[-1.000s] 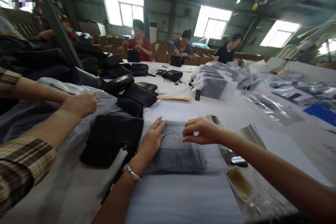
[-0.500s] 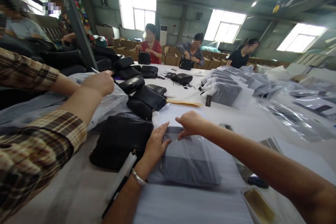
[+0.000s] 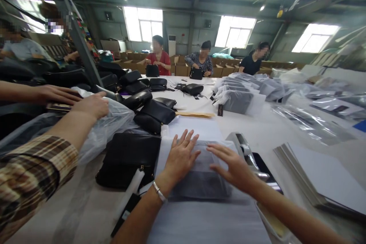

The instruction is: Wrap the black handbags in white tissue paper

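A dark flat item, likely a bag, lies under a translucent white wrapping sheet [image 3: 200, 185] in front of me. My left hand [image 3: 181, 156] rests on the far left part of the wrapping, fingers spread. Over its right side is my right hand [image 3: 233, 164], fingers apart and holding nothing; I cannot tell whether it touches the sheet. White paper sheets [image 3: 206, 223] lie beneath the wrapped item. Just left of my left hand sits a black handbag [image 3: 134, 152] with a gold-coloured zip pull. A tape dispenser [image 3: 243, 145] stands beyond my right hand, beside a dark phone [image 3: 264, 166].
At the left, a co-worker's plaid sleeve [image 3: 42, 183] and hands reach over a clear plastic bag [image 3: 114, 122]. Black bags [image 3: 156, 112] pile up ahead. Wrapped bags [image 3: 237, 97] stand at the back right. A stack of card sheets [image 3: 328, 183] lies right. Several people work across the table.
My left hand has moved up and right over the wrapping. My right hand has drawn back rightward and opened from its pinch at the sheet's far edge. The co-worker's hands have shifted left.
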A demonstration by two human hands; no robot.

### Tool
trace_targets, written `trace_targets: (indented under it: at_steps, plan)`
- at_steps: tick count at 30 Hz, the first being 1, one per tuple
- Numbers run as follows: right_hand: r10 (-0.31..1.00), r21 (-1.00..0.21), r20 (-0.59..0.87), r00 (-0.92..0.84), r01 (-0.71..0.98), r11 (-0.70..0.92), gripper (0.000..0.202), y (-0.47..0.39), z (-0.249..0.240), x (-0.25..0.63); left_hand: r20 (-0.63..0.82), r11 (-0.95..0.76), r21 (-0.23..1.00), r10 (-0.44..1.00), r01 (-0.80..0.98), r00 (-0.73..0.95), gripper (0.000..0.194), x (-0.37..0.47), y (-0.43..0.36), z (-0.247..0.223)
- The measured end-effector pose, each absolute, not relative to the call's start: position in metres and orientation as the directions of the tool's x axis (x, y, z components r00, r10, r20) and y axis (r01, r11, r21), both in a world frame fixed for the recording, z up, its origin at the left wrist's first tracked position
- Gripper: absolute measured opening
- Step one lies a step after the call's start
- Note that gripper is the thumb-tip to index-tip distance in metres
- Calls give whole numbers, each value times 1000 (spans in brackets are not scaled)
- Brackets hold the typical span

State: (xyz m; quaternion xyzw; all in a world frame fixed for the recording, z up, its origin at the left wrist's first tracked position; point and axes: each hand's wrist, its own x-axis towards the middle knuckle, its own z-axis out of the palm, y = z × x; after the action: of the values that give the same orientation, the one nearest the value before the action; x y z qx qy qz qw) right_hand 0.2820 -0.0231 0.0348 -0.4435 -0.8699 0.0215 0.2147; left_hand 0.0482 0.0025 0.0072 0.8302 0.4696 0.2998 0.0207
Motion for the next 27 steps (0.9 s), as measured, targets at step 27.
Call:
trace_targets:
  at_steps: [27]
  plan:
    - [867,-364,234,-440,787,498,51,-31,110,315,216,-305,787,950,536,224,79,-18,-80,62]
